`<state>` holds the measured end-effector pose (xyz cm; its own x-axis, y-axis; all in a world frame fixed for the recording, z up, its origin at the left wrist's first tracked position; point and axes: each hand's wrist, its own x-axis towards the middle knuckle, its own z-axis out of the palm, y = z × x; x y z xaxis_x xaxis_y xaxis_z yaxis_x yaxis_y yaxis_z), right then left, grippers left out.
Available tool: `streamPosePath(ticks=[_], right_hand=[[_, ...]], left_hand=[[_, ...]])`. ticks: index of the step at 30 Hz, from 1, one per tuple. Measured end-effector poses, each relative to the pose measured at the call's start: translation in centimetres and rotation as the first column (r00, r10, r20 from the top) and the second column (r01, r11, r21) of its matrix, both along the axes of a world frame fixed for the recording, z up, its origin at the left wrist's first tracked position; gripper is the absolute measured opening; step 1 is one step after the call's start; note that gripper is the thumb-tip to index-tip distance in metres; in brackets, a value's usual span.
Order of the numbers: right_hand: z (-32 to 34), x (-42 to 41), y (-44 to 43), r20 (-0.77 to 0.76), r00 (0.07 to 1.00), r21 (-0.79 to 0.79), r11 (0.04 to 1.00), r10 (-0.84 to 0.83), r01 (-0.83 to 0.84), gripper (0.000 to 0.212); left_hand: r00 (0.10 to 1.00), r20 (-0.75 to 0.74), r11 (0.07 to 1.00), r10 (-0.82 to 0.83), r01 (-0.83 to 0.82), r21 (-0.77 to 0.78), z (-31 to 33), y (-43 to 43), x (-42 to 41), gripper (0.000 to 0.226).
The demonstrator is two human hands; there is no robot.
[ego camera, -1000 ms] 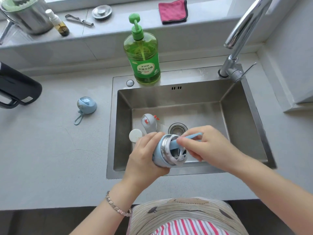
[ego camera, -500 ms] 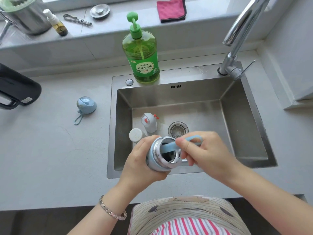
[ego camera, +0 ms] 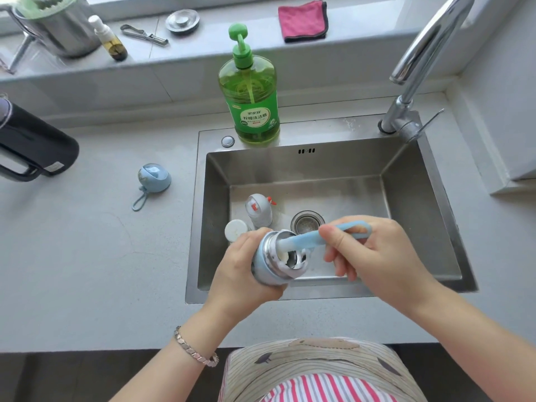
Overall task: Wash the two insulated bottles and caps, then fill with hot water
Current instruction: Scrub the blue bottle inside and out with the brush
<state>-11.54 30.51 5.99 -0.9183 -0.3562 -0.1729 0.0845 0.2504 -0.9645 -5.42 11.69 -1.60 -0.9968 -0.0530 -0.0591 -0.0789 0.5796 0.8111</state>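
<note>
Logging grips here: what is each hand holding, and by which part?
Left hand grips the blue insulated bottle around its body, below the mouth; right hand pinches the blue bottle brush by its handle, near the loop.

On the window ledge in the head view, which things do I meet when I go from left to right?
Steel pot → small bottle with dark liquid → metal peeler → sink drain stopper → pink cloth.

Green dish-soap bottle (ego camera: 249,94), label reading 柠檬洗洁精, smaller brand line above it too blurred
</note>
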Motion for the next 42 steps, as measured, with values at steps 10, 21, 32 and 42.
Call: streamPosePath(ticks=[10,21,32,42], right_hand=[[-0.8,-0.1,-0.1,-0.276,0.955,0.264,0.964,0.11,-0.034,0.03],[-1.6,0.2,-0.4,-0.365,0.914,0.325,0.944,0.179,-0.055,0.041],[-0.3,-0.3,0.5,-0.311,0.939,0.373,0.928,0.144,-0.019,0.031],[0.1,0.3,0.2,-0.277,0.941,0.413,0.908,0.195,-0.066,0.03]], left_hand=[[0.994,-0.033,0.989,-0.103,0.099,-0.105,-0.2,0.0,-0.2,0.076],[0.994,-0.029,0.985,-0.106,0.101,-0.137,-0.2,0.5,0.0,0.077],[0.999,-0.039,0.993,-0.001,-0.004,-0.117,0.0,-0.1,-0.2,0.073],[0.995,-0.097,0.983,-0.004,-0.014,-0.183,-0.2,-0.1,0.0,0.071]])
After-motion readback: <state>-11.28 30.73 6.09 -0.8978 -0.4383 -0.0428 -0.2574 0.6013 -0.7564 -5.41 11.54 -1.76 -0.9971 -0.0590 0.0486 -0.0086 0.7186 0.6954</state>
